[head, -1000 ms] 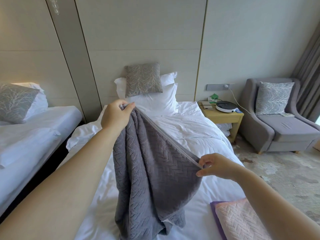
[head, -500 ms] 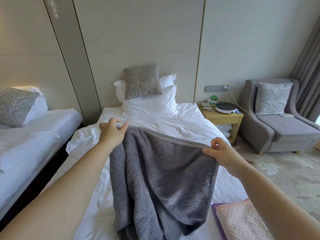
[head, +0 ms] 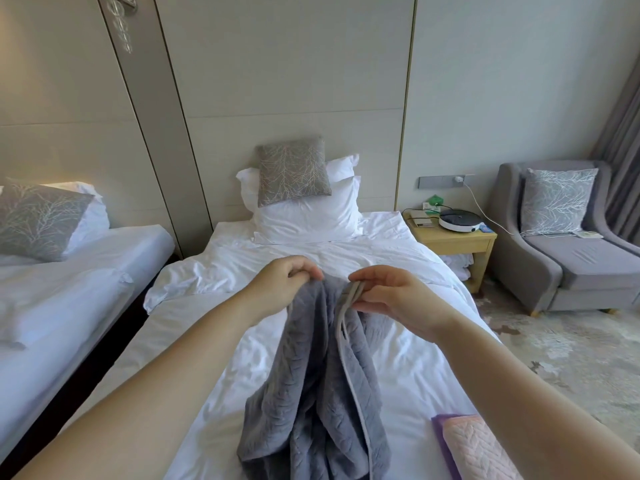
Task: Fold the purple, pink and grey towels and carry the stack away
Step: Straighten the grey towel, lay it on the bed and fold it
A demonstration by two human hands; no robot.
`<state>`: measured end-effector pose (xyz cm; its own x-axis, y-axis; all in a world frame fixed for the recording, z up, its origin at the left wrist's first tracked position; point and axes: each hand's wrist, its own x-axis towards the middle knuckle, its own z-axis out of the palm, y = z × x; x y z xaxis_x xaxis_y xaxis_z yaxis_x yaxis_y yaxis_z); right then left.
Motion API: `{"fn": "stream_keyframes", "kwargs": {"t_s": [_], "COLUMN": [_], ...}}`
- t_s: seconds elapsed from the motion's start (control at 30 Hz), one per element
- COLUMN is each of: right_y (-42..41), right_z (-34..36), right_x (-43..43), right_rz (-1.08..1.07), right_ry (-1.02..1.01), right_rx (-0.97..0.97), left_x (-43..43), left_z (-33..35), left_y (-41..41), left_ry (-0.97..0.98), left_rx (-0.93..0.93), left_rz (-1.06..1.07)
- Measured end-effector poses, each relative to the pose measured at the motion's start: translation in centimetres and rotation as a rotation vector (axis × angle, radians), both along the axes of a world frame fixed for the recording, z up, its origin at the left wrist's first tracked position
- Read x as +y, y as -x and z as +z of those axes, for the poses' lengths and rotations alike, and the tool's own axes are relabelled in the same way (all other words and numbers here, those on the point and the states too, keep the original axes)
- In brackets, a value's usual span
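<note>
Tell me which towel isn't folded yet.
The grey towel, held bunched by the left hand and right hand above the bed. The pink towel and purple towel lie folded flat, stacked.

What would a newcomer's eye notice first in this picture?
The grey towel hangs at the centre over the white bed, its top edge pinched by the left hand and the right hand, close together. A folded pink towel lies on a purple towel at the lower right.

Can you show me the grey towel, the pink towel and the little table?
grey towel (head: 311, 393), head view, on its hanging middle folds.
pink towel (head: 471, 452), head view, on its quilted top.
little table (head: 460, 244), head view, on its bare wooden front.
</note>
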<state>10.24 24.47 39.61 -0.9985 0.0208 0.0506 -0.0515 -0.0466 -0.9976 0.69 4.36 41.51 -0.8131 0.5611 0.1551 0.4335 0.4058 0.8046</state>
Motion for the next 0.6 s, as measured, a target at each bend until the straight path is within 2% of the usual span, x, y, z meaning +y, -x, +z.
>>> {"fn": "stream_keyframes", "kwargs": {"t_s": [0.13, 0.33, 0.47, 0.53, 0.6], "right_y": [0.2, 0.2, 0.2, 0.3, 0.4], "right_z": [1.0, 1.8, 1.7, 1.7, 1.9], "right_x": [-1.3, -2.4, -2.6, -2.4, -1.7], "right_rz": [-0.019, -0.113, -0.120, -0.167, -0.227], "right_ry": [-0.099, -0.269, -0.303, -0.444, -0.675], "right_rx": [0.037, 0.107, 0.155, 0.185, 0.243], "left_x": [0.4, 0.6, 0.4, 0.2, -0.2], "left_z": [0.5, -0.1, 0.4, 0.7, 1.2], "left_y": [-2.0, -2.9, -2.8, -2.7, -2.7], "left_ry": [0.010, 0.119, 0.076, 0.060, 0.035], "left_rx": [-0.043, 0.291, 0.317, 0.304, 0.278], "left_rz": [-0.084, -0.005, -0.027, -0.020, -0.040]}}
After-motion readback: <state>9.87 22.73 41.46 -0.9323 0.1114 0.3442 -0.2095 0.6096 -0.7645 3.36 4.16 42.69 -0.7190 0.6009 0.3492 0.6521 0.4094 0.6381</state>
